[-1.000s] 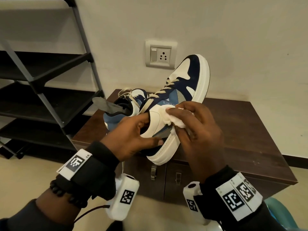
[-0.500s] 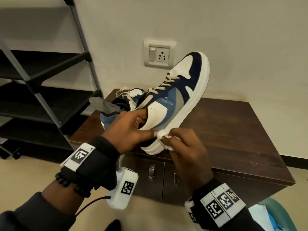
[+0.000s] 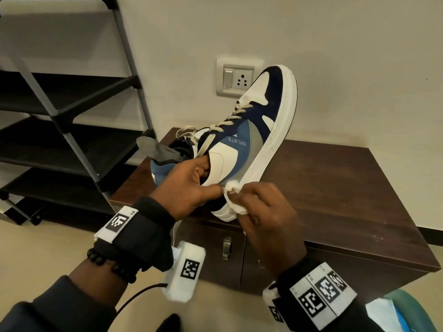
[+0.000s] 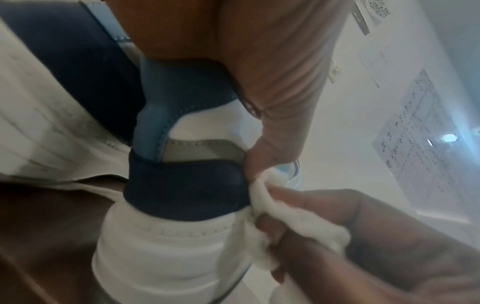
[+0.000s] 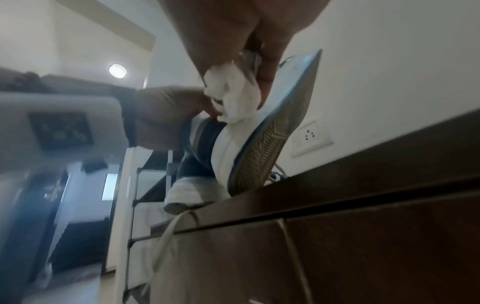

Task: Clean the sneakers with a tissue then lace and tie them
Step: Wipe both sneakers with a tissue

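While my left hand (image 3: 189, 185) keeps the navy, blue and white lace-up sneaker (image 3: 242, 149) raised toe-up over the dark brown wooden counter (image 3: 335, 188), I judge the shoe light but stiff at the sole and soft at the collar, so the heel opening is the sensible place to hold it. That is where my left fingers are: curled into the collar, thumb pressed on the outer heel panel, clamped firmly. The crumpled white tissue (image 3: 233, 197) is flimsy and likely to shred against the rubber edge, so it wants a bunched grip. My right hand (image 3: 266, 212) has it pinched between thumb and bent fingers, closed tight on the wad, pressing it against the white midsole near the heel. The second matching sneaker (image 3: 167, 161) lies on the counter behind, its laces loose.
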The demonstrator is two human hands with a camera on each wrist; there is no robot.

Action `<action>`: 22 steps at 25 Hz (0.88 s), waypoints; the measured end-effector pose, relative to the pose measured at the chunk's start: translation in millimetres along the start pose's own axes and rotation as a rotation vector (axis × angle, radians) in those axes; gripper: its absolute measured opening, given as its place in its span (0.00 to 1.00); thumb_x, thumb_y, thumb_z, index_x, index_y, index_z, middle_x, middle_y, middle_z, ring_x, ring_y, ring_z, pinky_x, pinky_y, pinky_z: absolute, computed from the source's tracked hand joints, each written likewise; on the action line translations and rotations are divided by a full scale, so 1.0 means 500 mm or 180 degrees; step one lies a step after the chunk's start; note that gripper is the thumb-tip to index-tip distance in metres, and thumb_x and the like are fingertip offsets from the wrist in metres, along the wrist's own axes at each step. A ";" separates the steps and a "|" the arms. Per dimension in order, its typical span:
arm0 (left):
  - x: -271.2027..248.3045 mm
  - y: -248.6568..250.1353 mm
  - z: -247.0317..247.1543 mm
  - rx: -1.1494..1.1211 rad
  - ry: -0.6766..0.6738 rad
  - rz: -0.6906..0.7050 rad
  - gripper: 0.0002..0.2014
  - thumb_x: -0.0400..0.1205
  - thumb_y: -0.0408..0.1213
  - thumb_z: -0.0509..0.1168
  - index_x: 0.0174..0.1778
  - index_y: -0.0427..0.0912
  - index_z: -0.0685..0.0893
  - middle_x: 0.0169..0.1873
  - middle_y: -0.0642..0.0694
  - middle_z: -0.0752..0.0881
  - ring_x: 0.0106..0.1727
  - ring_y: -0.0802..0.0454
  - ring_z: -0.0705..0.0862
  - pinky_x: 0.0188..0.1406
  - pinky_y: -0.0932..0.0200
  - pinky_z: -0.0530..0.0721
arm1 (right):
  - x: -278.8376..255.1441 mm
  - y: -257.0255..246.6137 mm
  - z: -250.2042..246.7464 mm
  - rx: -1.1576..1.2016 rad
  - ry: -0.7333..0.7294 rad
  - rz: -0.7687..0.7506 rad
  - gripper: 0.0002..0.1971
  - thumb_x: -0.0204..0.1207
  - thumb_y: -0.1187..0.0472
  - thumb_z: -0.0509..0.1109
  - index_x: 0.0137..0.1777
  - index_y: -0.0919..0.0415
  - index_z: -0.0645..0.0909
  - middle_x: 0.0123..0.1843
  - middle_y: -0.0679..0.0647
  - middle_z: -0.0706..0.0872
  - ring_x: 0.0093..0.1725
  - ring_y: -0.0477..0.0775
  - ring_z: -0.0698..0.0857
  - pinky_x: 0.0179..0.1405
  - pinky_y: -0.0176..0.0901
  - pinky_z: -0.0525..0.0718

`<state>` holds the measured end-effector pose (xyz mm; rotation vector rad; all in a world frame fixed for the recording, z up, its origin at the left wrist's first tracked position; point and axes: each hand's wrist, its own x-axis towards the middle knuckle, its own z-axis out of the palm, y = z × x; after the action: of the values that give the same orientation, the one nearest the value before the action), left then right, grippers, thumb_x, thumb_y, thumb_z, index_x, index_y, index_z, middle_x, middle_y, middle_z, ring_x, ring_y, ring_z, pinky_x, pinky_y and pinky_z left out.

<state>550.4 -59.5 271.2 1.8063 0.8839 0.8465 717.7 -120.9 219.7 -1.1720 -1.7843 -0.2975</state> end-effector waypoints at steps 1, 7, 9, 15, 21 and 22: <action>0.000 -0.001 -0.002 0.0000 0.0019 -0.0024 0.25 0.76 0.21 0.69 0.70 0.39 0.78 0.61 0.49 0.87 0.63 0.57 0.84 0.63 0.62 0.82 | 0.017 0.000 -0.009 0.0106 0.0138 0.0089 0.13 0.70 0.68 0.77 0.55 0.64 0.87 0.49 0.57 0.85 0.48 0.53 0.82 0.42 0.43 0.82; -0.001 -0.009 -0.003 -0.0038 0.0287 -0.0082 0.25 0.76 0.20 0.69 0.66 0.46 0.78 0.59 0.54 0.87 0.62 0.57 0.85 0.61 0.64 0.83 | -0.003 0.033 0.007 -0.0017 0.0034 0.0106 0.11 0.68 0.72 0.78 0.51 0.66 0.87 0.51 0.59 0.85 0.50 0.56 0.83 0.44 0.45 0.83; 0.006 -0.014 -0.005 0.0002 0.0412 -0.0129 0.25 0.76 0.22 0.69 0.67 0.46 0.78 0.61 0.53 0.86 0.63 0.55 0.84 0.64 0.58 0.82 | -0.021 0.050 0.000 -0.0164 -0.0108 0.0281 0.11 0.67 0.71 0.78 0.48 0.65 0.86 0.50 0.57 0.84 0.48 0.54 0.83 0.40 0.44 0.84; -0.001 -0.015 -0.007 0.0048 0.0280 -0.0165 0.25 0.76 0.22 0.69 0.69 0.42 0.78 0.60 0.50 0.87 0.62 0.56 0.85 0.62 0.59 0.84 | 0.047 0.015 -0.019 0.0079 0.0321 0.0208 0.13 0.70 0.70 0.75 0.55 0.65 0.86 0.53 0.60 0.83 0.52 0.53 0.81 0.48 0.37 0.81; -0.014 -0.023 -0.009 0.0088 0.0270 -0.0146 0.26 0.77 0.25 0.71 0.70 0.46 0.77 0.63 0.52 0.86 0.65 0.56 0.83 0.68 0.48 0.81 | 0.048 0.047 -0.036 -0.0062 0.0576 0.0927 0.10 0.69 0.70 0.75 0.50 0.65 0.86 0.51 0.60 0.81 0.50 0.55 0.80 0.47 0.42 0.83; -0.013 -0.023 -0.006 0.0161 0.0221 -0.0103 0.26 0.76 0.26 0.71 0.70 0.48 0.78 0.63 0.53 0.86 0.65 0.56 0.83 0.68 0.46 0.81 | 0.060 0.028 -0.040 -0.0022 0.0655 0.0702 0.11 0.70 0.69 0.74 0.53 0.65 0.86 0.53 0.61 0.81 0.52 0.56 0.80 0.50 0.40 0.82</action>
<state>542.3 -60.2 260.5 1.8105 0.9842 0.8777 738.0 -108.9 250.4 -1.2824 -1.4635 -0.2831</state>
